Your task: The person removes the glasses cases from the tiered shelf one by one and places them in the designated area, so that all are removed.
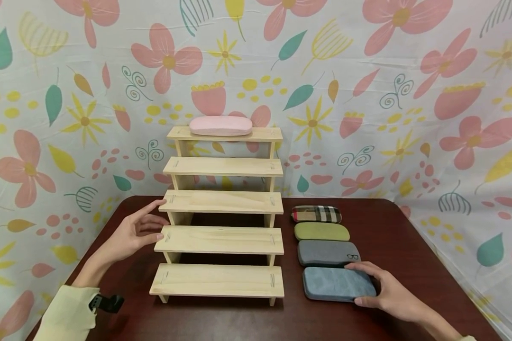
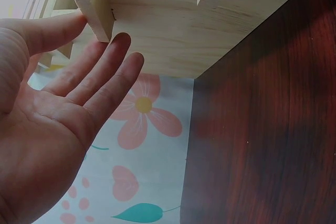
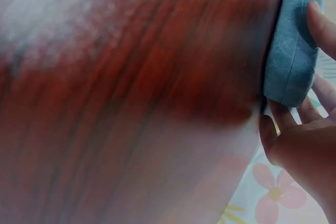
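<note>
In the head view my right hand [image 1: 386,291] grips the right end of a blue glasses case [image 1: 338,284], thumb on the near side and fingers on the far side. The right wrist view shows the end of that blue case [image 3: 294,51] between thumb and fingers, close to the tabletop. My left hand [image 1: 130,232] touches the left edge of a light wooden stepped rack [image 1: 219,239], index finger at the middle step and thumb one step lower. Seen from the left wrist, its fingers [image 2: 113,80] extend loosely beside a board's end. A pink glasses case [image 1: 221,126] lies on the top step.
Behind the blue case lie a grey case [image 1: 328,252], a green case [image 1: 321,231] and a plaid case [image 1: 316,214], in a column right of the rack. A dark red-brown table [image 1: 409,255] carries everything. A flowered cloth [image 1: 350,71] hangs behind.
</note>
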`<state>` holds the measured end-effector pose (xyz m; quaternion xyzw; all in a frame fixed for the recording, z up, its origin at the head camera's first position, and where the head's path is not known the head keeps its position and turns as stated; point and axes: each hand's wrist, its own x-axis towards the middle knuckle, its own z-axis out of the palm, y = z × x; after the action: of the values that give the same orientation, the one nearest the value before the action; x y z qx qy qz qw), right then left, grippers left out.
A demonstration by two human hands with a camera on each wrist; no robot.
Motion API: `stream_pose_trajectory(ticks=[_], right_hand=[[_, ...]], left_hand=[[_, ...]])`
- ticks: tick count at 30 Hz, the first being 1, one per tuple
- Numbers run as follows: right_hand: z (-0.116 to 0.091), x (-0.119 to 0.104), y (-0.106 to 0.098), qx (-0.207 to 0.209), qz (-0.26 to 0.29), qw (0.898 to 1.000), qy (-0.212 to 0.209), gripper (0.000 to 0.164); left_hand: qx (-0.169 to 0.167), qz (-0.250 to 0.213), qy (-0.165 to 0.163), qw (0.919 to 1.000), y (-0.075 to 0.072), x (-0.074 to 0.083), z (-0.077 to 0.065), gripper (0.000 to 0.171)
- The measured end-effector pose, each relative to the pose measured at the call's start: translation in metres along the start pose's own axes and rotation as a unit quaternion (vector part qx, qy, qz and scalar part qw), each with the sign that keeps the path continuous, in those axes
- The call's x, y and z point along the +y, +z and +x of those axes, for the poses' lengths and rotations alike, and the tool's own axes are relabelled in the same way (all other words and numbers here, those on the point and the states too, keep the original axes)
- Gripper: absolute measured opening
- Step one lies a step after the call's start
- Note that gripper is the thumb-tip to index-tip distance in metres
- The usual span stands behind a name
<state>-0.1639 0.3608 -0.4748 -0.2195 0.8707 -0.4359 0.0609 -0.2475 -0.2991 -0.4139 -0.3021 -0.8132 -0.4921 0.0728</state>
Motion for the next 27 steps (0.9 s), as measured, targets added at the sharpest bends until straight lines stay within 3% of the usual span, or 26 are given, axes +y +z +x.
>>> stream_pose_trajectory(ticks=[11, 27], right_hand=[[-0.0081, 0.0014, -0.008, 0.029, -0.037, 0.999, 0.024, 0.068], [-0.0051, 0.0047, -0.0067, 0.056, -0.049, 0.997, -0.018, 0.067]], left_hand=[[0.002, -0.001, 0.0, 1.0, -0.0003, -0.0013, -0.0004, 0.085], [-0.002, -0.004, -0.004, 1.0, 0.0001, -0.0002, -0.0005, 0.085]])
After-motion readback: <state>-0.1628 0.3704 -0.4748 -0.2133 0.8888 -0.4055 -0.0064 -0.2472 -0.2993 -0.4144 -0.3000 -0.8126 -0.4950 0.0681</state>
